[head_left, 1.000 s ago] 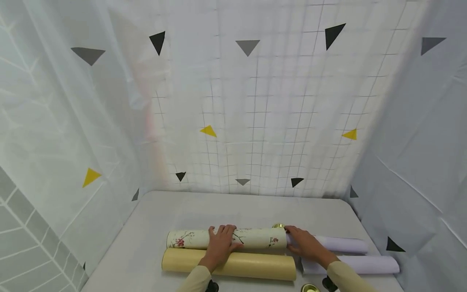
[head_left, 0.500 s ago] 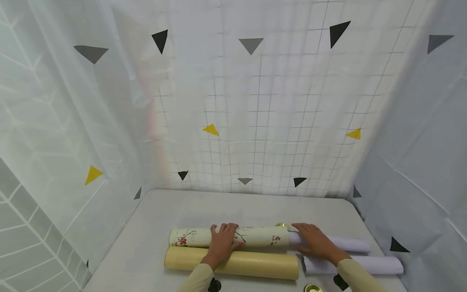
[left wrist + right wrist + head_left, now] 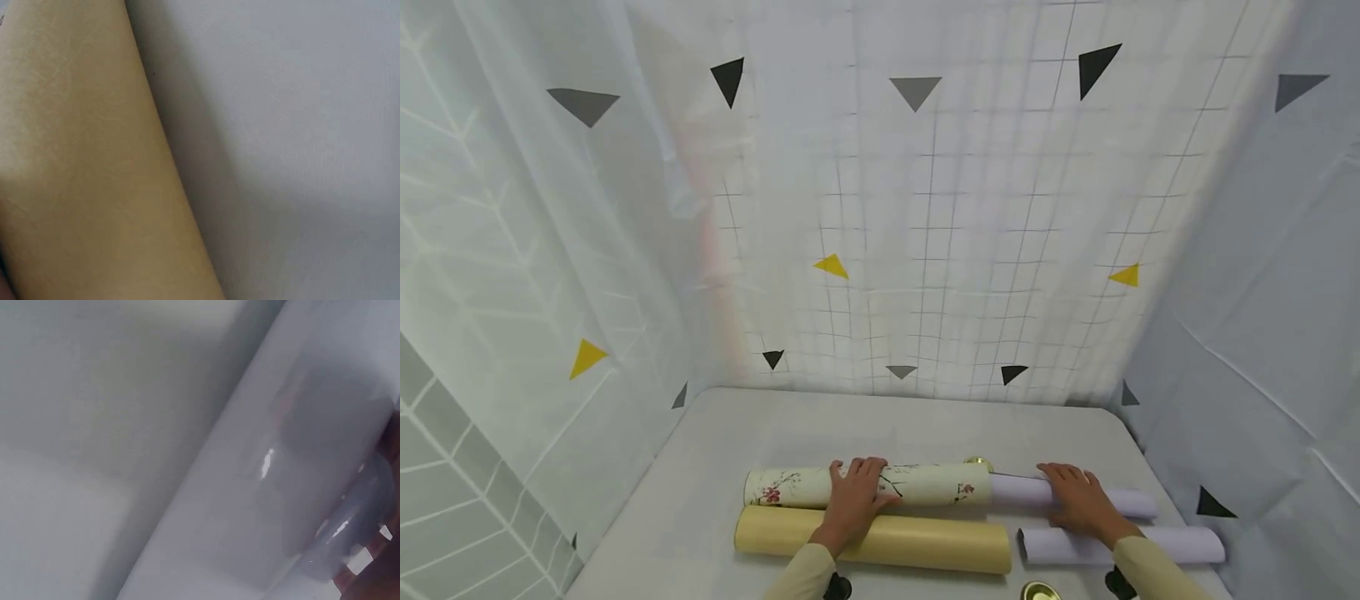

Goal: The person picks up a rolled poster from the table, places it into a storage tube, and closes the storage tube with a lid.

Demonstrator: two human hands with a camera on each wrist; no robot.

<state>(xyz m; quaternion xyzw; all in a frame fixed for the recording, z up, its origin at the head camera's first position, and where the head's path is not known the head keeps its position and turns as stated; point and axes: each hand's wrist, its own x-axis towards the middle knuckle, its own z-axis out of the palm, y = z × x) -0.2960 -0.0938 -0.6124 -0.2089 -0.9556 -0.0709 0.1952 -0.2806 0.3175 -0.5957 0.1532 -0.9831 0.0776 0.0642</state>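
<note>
My left hand (image 3: 853,502) lies over a cream wallpaper roll with a red blossom print (image 3: 925,485), its fingers over the far side and the thumb on the near side. A thinner glossy white roll (image 3: 1021,490) runs in line from its right end; whether it goes inside cannot be told. My right hand (image 3: 1084,502) straddles that white roll, fingers on the far side and thumb on the near side. In the right wrist view part of this hand shows at the edge, beside a glossy white roll (image 3: 231,481).
A yellow roll (image 3: 940,546) lies in front of the blossom roll, below my left wrist. Another white roll (image 3: 1183,546) lies under my right forearm. A gold tape roll (image 3: 1040,592) is at the front edge, another gold round thing (image 3: 978,463) behind. White sheeting (image 3: 970,208) surrounds the table (image 3: 737,433).
My right hand has let go beside the blossom roll's end, moved right and come down farther along the white roll. My left hand has stayed on the blossom roll.
</note>
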